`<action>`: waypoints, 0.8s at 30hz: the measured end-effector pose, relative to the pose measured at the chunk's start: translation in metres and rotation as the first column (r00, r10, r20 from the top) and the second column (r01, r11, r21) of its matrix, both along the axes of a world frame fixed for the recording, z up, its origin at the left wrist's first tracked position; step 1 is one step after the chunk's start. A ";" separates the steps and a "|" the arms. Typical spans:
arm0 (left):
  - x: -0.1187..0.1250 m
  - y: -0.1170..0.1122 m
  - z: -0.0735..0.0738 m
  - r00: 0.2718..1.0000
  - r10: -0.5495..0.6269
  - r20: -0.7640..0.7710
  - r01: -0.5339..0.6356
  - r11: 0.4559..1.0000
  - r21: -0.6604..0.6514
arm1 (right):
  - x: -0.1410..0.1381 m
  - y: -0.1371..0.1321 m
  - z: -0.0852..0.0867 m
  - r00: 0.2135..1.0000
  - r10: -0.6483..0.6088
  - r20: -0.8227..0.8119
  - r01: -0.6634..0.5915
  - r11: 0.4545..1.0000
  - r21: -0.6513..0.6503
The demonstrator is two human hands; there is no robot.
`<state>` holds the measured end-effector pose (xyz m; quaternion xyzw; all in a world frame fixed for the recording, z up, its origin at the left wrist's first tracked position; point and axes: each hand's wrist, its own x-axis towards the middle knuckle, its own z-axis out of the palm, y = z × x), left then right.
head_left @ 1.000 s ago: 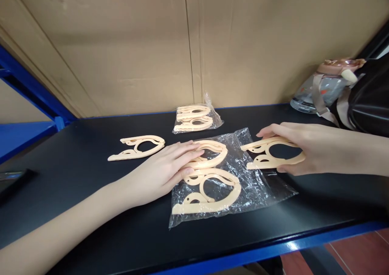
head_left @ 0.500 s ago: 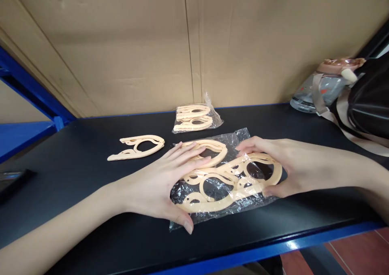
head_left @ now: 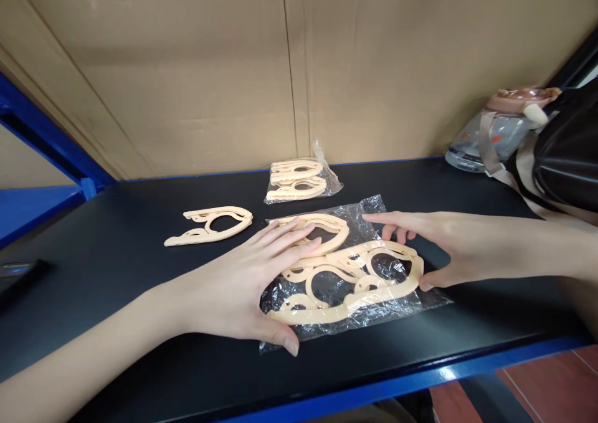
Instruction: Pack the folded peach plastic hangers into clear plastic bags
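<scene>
A clear plastic bag with several cream folding hangers in it lies flat in front of me. My left hand rests spread over the bag's left side, its fingers across the hangers and its thumb at the near edge. At the right end, my right hand has its index finger stretched out over the bag and its thumb beside the hanger's rounded end; its other fingers are partly curled. Left of the bag a loose folded hanger lies on the black tabletop.
Against the cardboard wall lies a smaller bag of folded hangers. A clear water bottle with a strap stands at the back right beside a dark bag. A phone-like dark object lies at the left. A blue edge runs along the front.
My right hand has loosened and moved slightly right off the hangers, its index finger straightening. The right-hand hanger has shifted a little left inside the bag. My left hand stays about where it was.
</scene>
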<state>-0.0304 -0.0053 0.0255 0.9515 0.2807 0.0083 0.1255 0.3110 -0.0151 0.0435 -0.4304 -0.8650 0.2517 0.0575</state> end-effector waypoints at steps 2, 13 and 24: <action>0.001 0.000 0.001 0.999 0.022 -0.024 -0.022 1.000 -0.019 | 0.000 -0.001 -0.001 1.000 -0.010 0.004 0.010 1.000 -0.018; -0.001 -0.001 -0.001 0.998 0.042 -0.051 -0.043 0.999 -0.026 | -0.032 -0.007 0.000 0.995 0.053 -0.082 -0.058 0.997 -0.056; 0.001 -0.004 0.003 0.996 0.069 -0.051 -0.072 0.995 -0.066 | -0.033 0.007 -0.019 0.952 0.126 -0.281 -0.158 0.983 -0.096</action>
